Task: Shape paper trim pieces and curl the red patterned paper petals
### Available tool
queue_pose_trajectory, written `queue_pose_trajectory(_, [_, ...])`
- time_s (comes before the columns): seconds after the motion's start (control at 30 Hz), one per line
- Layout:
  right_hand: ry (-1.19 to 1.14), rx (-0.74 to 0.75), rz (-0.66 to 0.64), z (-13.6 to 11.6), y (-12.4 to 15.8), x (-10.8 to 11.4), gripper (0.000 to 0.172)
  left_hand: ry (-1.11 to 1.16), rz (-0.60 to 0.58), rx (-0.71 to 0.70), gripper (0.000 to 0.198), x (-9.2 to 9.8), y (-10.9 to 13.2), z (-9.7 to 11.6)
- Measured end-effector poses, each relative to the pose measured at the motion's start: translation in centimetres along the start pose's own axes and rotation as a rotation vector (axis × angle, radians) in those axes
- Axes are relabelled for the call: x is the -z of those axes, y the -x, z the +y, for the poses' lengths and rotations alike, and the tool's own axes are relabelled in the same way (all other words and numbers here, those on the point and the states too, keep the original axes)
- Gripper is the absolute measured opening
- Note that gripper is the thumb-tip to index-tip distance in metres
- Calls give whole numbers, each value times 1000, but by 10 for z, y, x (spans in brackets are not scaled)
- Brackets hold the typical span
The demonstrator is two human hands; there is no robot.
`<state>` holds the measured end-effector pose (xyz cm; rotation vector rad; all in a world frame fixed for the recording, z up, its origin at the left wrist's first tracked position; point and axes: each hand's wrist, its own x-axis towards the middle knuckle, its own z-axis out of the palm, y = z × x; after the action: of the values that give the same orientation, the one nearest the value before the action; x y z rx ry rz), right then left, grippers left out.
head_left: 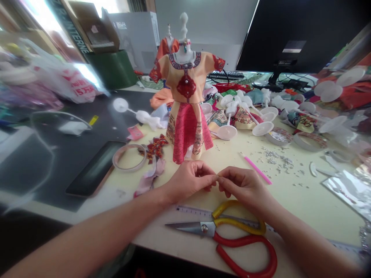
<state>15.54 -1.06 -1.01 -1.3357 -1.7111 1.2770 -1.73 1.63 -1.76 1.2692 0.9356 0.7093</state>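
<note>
L hand and R hand meet over the desk, fingers nearly shut, tips pinching 1 tiny gold-ish bit, too small to ID; can't tell which hand grips it more. It sits just in front of the dress hem. Looks v. light and fiddly, prob. easy to drop, so fingertips only.

Nearest: 1 mini dress form w/ red and peach dress, soft fabric, form prob. light, best held by the neck or stand, not the skirt. Behind it 1 more form w/ orange top.

Below the hands: 1 pair red/yellow-handled scissors, stiff, take by the handles, lying on 1 ruler. Right of hands: 1 pink stick, silver sequin scraps, too many to count. Tape rolls: 3. Approx 10+ white plastic stands in a heap, exact no. unclear, overlapping. 1 phone at L, on a black mat.
</note>
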Motion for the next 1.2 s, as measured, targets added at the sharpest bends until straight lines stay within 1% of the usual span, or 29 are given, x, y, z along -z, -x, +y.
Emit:
queue_pose_trajectory(0.17, [126,55,50,2,2,-2,17,-106,26,-38,14,0,-1,-3])
queue_pose_trajectory(0.3, [134,40,46,1,2,-1,17,-117,29,-39,11,-1,0,-3])
queue_pose_trajectory(0.37, [60,11,31,0,1,1,19,-92,14,-42,12,-1,0,-1])
queue_pose_trajectory(0.47, [-121,-25,7,-1,0,4,21,-21,-11,-77,13,0,0,1])
queue_pose_trajectory(0.6, [-324,-30,-27,1,-1,7,21,88,8,-132,22,-1,0,3])
queue_pose_trajectory(0.67, [-404,-25,-47,2,-1,8,21,109,-14,-149,22,-2,0,4])
queue_pose_trajectory(0.73, [-459,-23,-58,3,-1,7,22,114,-29,-180,19,-3,0,4])
queue_pose_trajectory(0.87, [-553,-61,-67,3,-2,5,24,93,-11,-277,14,-3,1,5])
queue_pose_trajectory(0.93, [-595,-88,-75,2,-3,4,25,85,-3,-301,11,-3,2,5])
queue_pose_trajectory(1.2, [-708,-153,-105,0,-3,2,27,138,-13,-276,14,-5,3,6])
